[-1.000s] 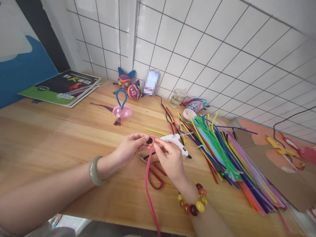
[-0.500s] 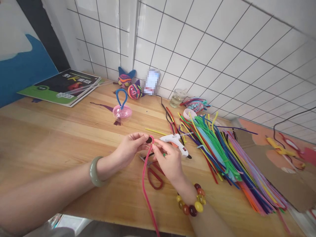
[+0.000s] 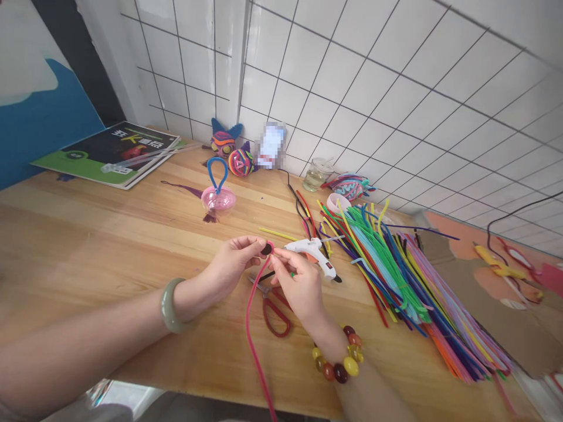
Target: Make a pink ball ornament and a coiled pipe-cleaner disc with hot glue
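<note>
Near the middle of the wooden table, my left hand (image 3: 237, 258) pinches a small dark round piece (image 3: 266, 249) with pink stem along its edge. My right hand (image 3: 301, 278) is closed on the pink stem (image 3: 251, 334) beside that piece, fingertips almost touching those of the left. From there the stem's long end hangs down past the table's front edge. Red-handled scissors (image 3: 277, 316) lie partly under my right hand, and a white glue gun (image 3: 314, 251) rests just behind it.
Bundles of coloured stems (image 3: 396, 275) spread over the right side. A pink clear-topped piece with a blue loop (image 3: 219, 198) stands behind my left hand. Toward the wall are a phone (image 3: 270, 145), a glass jar (image 3: 317, 174) and wrapped figures (image 3: 241, 162). Books (image 3: 109, 153) lie back left.
The hanging part of the pink stem has swung left. Both hands keep nearly the same place and hold; my right wrist has shifted slightly.
</note>
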### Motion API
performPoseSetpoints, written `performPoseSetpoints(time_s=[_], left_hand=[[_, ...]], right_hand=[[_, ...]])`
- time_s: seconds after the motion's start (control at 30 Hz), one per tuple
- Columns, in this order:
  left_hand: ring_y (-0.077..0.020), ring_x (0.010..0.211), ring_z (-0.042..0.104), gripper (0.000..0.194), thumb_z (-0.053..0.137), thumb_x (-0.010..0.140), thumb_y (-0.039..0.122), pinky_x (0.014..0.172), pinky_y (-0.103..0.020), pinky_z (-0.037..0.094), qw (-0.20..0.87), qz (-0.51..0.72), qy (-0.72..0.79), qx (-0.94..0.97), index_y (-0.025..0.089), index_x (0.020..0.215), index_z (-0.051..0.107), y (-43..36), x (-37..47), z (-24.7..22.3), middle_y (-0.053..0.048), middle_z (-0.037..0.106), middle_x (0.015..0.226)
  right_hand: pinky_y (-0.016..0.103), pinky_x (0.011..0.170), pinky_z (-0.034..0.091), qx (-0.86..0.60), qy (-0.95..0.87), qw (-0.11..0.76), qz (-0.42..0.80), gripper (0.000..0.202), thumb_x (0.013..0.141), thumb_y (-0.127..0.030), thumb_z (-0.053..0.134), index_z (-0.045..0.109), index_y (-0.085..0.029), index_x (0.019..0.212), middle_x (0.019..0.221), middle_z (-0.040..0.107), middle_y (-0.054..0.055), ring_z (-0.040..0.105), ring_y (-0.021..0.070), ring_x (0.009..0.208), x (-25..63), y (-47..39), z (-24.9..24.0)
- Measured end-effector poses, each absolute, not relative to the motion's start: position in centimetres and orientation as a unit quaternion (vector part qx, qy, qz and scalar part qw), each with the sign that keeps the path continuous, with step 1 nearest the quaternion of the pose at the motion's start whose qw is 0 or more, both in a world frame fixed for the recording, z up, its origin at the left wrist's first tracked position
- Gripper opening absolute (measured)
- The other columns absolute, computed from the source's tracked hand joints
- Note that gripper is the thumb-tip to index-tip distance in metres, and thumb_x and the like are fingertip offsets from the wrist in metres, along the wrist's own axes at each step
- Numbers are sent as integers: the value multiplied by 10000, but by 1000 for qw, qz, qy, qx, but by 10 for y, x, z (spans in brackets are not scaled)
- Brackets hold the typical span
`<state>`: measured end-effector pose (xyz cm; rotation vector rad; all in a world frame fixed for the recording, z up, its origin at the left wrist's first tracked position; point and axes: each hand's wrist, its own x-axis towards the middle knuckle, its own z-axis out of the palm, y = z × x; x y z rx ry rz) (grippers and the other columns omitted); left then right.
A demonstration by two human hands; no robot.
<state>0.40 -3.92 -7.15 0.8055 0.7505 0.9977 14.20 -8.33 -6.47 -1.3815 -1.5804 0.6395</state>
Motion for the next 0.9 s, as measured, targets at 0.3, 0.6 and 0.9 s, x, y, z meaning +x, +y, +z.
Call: performPoseSetpoints(time_s=[0.3,0.6,0.9], left_hand=[[-99,643,547,136,662,692,280,629,-216,424,743,451,341,358,144,682,651,-42,5,-68,-14,631,700],[-109,639,552,128,678,672,260,630,-231,430,748,447,351,343,134,668,654,-43,5,-64,-20,632,689],[-104,569,564,122,684,664,244,562,-224,430,782,430,333,305,133,665,635,-45,7,-62,-15,634,649]], right_hand=[[217,439,471,-564,-576,475,352,188,808,-309,525,612,-164,891,651,623,14,580,106,439,140,-81,-64],[203,410,447,-560,-556,473,391,178,792,-323,541,611,-161,816,623,616,1,561,97,409,139,-80,-61],[203,418,445,-554,-540,469,426,167,780,-319,543,585,-158,769,633,619,6,548,90,408,139,-79,-58]])
